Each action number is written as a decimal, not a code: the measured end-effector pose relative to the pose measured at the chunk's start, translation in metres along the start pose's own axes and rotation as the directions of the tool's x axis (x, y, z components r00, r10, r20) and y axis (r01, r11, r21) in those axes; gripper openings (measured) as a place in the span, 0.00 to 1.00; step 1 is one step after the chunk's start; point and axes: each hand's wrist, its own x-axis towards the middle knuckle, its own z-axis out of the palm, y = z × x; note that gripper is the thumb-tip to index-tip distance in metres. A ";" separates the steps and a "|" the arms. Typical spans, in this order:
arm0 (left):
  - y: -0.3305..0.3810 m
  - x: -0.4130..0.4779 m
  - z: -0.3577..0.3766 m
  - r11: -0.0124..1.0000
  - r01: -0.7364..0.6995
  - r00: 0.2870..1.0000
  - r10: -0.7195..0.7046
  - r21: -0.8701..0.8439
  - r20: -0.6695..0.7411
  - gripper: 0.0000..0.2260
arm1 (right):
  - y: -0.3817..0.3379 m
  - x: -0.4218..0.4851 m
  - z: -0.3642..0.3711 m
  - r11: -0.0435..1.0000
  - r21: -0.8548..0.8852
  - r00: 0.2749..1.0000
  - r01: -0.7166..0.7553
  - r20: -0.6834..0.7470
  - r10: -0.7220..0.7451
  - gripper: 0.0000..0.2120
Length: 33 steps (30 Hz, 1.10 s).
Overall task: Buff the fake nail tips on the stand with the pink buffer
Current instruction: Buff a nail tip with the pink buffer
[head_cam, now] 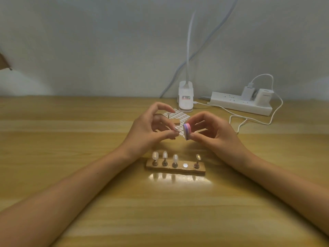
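Note:
A wooden stand [178, 169] lies on the table in front of me. Several clear nail tips [165, 155] stand upright on pegs in it, and the fourth slot [185, 165] holds no peg. My left hand [149, 127] pinches one nail tip on its peg [176, 129] above and behind the stand. My right hand [210, 130] grips the pink and purple buffer [187, 131] between thumb and fingers, its face right next to the held tip.
A sheet of adhesive dots [179, 118] and a small wooden block [50, 121] lie behind my hands. A white clip lamp [185, 98] stands at the back. A power strip [238, 104] with chargers and a white cable [249, 119] sits at back right.

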 end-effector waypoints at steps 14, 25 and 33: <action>-0.008 -0.001 0.001 0.996 -0.028 0.992 0.016 0.090 0.124 0.28 | 0.004 0.000 0.002 0.989 -0.067 0.990 0.136 0.054 -0.132 0.09; -0.010 0.000 0.002 0.993 -0.047 0.990 0.031 0.113 0.134 0.30 | 0.004 0.003 0.003 0.981 -0.106 0.985 0.160 0.079 -0.152 0.08; -0.009 0.000 0.001 0.990 -0.067 0.990 0.051 0.127 0.130 0.31 | 0.001 0.002 0.005 0.973 -0.128 0.981 0.192 0.037 -0.188 0.09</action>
